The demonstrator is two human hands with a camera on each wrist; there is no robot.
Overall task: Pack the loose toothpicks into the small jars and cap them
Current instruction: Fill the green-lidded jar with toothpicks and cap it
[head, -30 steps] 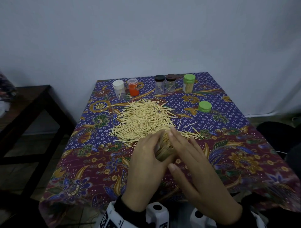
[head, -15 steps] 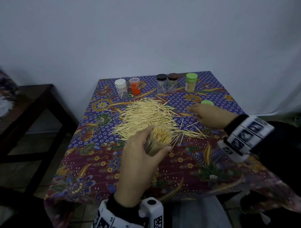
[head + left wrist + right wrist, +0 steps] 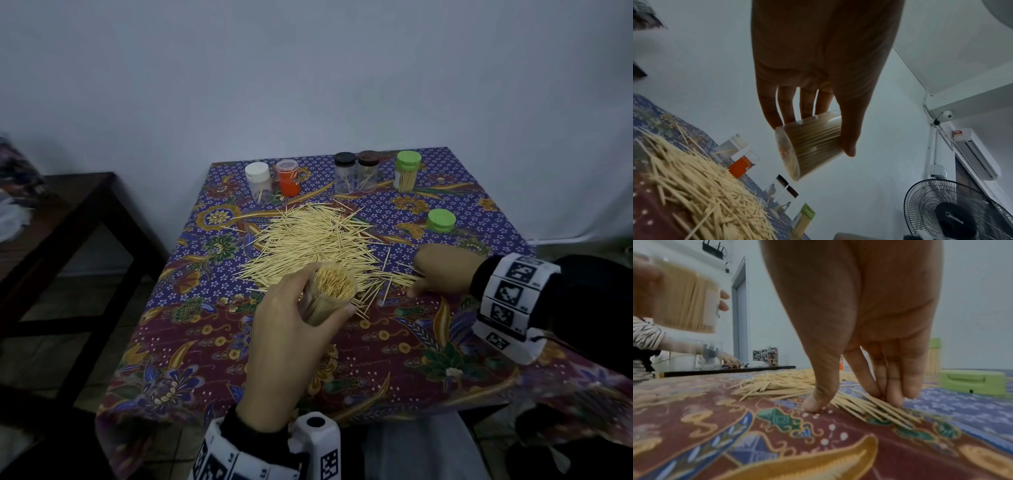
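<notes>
Since the frame half a second back, the right hand [image 3: 442,270] has dropped from near the loose green cap [image 3: 441,221] to the cloth at the pile's near-right fringe, while the left hand [image 3: 294,329] has kept the filled jar [image 3: 330,294] raised in much the same spot.

The table [image 3: 479,359], under a patterned cloth of purple, maroon and gold, carries everything. Over its middle spreads the pile of loose toothpicks [image 3: 315,246]. The left hand sits at 6 o'clock from the pile, thumb and fingers [image 3: 786,105] curled round the uncapped clear jar — packed full of toothpicks, tilted, mouth toward the head camera. The right hand is at 4 o'clock from the pile; its thumb tip [image 3: 813,404] presses the cloth and its fingertips [image 3: 894,395] press down on a few toothpicks [image 3: 869,407], fingers fairly straight, closing on nothing yet.

Along the far edge, at 12 o'clock, stand 5 capped jars: white-capped [image 3: 258,183], orange [image 3: 288,178], black-capped [image 3: 344,173], brown-capped [image 3: 368,171] and a green-capped one full of toothpicks [image 3: 407,171]. The loose green cap lies at 2 o'clock — apart from both hands.
</notes>
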